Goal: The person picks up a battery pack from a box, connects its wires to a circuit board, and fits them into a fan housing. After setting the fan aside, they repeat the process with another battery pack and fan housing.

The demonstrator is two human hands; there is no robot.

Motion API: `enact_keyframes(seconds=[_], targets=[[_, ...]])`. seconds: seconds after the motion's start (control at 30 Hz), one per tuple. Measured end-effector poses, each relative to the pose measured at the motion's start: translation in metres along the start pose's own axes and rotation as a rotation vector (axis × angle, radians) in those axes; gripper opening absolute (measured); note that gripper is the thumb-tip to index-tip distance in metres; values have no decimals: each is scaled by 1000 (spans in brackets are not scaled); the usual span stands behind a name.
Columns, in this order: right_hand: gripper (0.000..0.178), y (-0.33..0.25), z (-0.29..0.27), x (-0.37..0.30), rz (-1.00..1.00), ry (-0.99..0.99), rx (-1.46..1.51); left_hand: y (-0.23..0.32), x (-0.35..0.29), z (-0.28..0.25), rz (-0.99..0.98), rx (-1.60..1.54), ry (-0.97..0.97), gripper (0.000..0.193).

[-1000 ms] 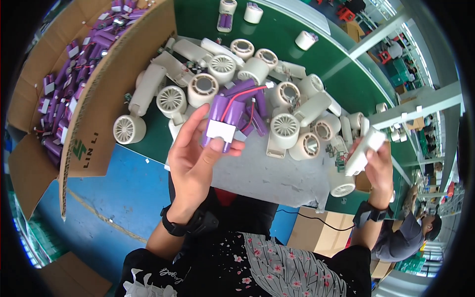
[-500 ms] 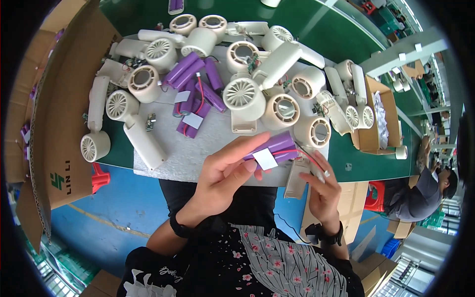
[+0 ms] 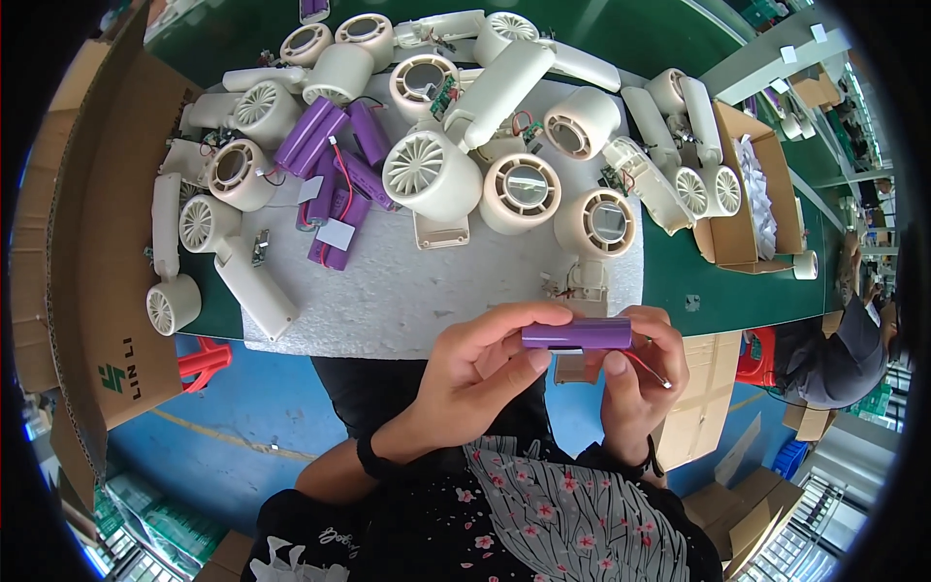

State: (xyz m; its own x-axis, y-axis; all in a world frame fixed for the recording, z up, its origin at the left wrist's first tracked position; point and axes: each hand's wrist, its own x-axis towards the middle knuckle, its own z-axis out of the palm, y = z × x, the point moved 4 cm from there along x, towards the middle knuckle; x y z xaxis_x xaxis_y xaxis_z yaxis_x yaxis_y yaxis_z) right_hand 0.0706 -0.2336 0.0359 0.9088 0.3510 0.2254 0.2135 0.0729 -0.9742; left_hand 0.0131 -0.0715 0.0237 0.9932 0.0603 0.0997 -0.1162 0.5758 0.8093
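A purple battery pack (image 3: 578, 334) is held level in front of me, above the near edge of the work mat. My left hand (image 3: 475, 373) pinches its left end between thumb and fingers. At the other end, the curled fingers and thumb of my right hand (image 3: 648, 373) grip the pack. A red lead with a small white plug (image 3: 666, 384) trails from the pack by the right hand. Just beyond the hands lies a cream handheld fan (image 3: 593, 228), its opened handle (image 3: 587, 281) reaching toward me and partly hidden by the pack.
Several cream fans (image 3: 432, 179) and loose purple battery packs (image 3: 335, 228) crowd the pale mat (image 3: 388, 301). A small circuit board (image 3: 261, 247) lies at left. A tall carton (image 3: 116, 223) stands left, a small box (image 3: 756, 242) right. A person (image 3: 849, 354) sits at far right.
The battery pack has been rolled so its white label is mostly out of sight, and it has moved right and nearer. My right hand has closed on its right end.
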Motion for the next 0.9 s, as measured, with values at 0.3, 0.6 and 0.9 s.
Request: enact_keyframes(seconds=[0.3, 0.6, 0.9], targets=[[44, 4, -3, -4, 31, 134, 173, -11, 1, 16, 56, 9, 15, 34], [42, 11, -9, -10, 20, 190, 44, -23, -2, 18, 10, 57, 29, 37], [41, 11, -7, -12, 39, 180, 160, -20, -4, 20, 87, 247, 6, 44]])
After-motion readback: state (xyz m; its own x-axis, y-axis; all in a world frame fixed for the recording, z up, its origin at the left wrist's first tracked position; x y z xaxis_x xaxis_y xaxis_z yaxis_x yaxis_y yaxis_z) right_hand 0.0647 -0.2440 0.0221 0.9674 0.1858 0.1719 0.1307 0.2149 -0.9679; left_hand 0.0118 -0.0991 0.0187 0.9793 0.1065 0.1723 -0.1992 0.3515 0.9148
